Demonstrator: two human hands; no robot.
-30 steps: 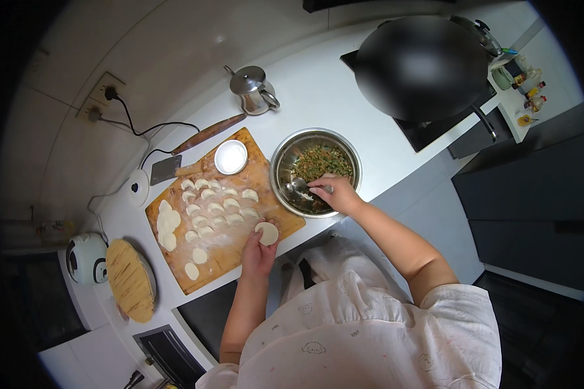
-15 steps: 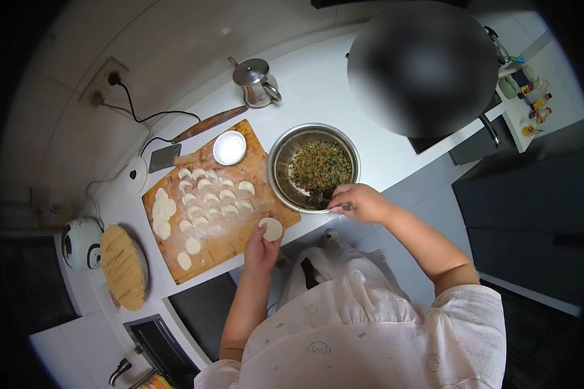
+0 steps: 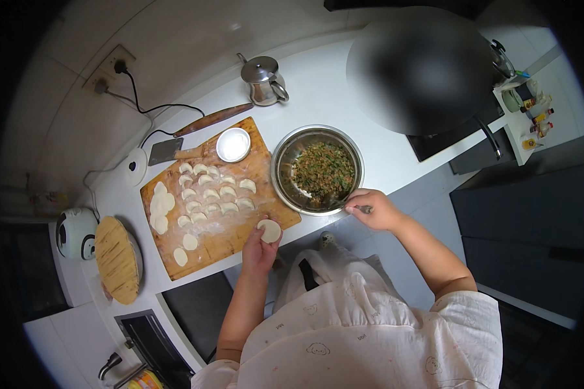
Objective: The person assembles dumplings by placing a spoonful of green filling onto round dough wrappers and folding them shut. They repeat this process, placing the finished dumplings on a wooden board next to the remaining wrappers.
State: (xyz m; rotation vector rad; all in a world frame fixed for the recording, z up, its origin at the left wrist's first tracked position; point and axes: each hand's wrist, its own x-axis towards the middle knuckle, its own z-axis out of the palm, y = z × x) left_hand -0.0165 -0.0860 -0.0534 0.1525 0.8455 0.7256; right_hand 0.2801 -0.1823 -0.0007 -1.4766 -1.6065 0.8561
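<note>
Your left hand and right hand, each grasping. Wooden board: worktop's front edge. Steel bowl: at the board's right edge. Dough round: in your left, by the board's front edge. Utensil handle: in your right.

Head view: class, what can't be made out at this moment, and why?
Head: finger parts of the left hand behind the dough round, hidden by it.
Head: gripped part of the metal utensil, covered by the right hand.
Head: large dark round shape at upper right, blurred.
Head: labels on the bottles, too small.
Head: yellow item, cut off by the lower edge.
</note>
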